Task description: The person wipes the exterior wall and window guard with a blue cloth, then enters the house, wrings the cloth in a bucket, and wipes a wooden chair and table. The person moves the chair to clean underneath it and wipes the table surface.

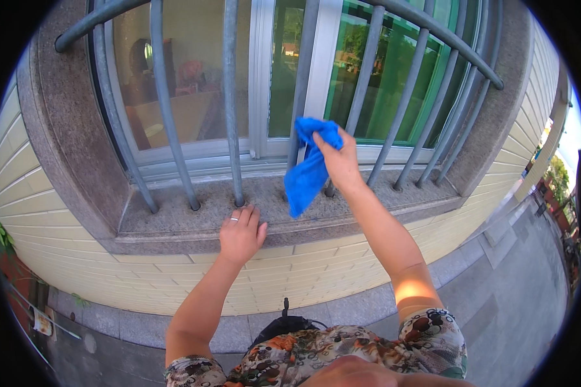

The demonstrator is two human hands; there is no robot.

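Note:
My right hand (pixel 340 157) grips a blue cloth (pixel 306 181) around one of the upright metal window bars (pixel 304 77). The cloth's loose end hangs down over the stone sill (pixel 276 193). On the front of that sill rests my left hand (pixel 242 232), palm down, with a ring on one finger and no object in it. Its fingertips are close to the foot of another metal bar (pixel 233 121). Behind the bars is a sliding window with a pale frame (pixel 260 82) and green-tinted glass (pixel 363 77) on the right.
A horizontal metal rail (pixel 431 24) crosses the upright bars near the top. Rough stone (pixel 72 130) frames the window recess, set in a cream tiled wall (pixel 295 271). Grey paving (pixel 494 285) lies below. At the lower left are a pole (pixel 63 326) and a plant (pixel 2 237).

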